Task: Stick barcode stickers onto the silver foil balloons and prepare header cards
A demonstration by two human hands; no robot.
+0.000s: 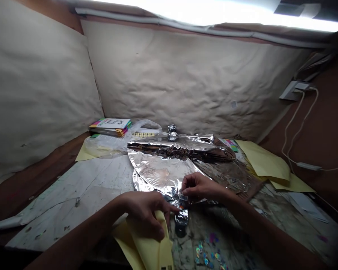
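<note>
My left hand is closed on yellow label paper, folded over, with a small barcode mark at its lower edge. Its index finger reaches out to the narrow tail of a flat silver foil balloon. Just above that finger, my right hand pinches a small pale label at the base of the tail. A tiny orange spot shows between the two hands. Behind them the foil lies in shiny folded layers, and my right wrist crosses over its lower right part.
Colourful cards are stacked at the back left beside a clear plastic bag. More yellow sheets lie at the right. Shiny confetti dots are scattered in front. White cables hang from a wall socket.
</note>
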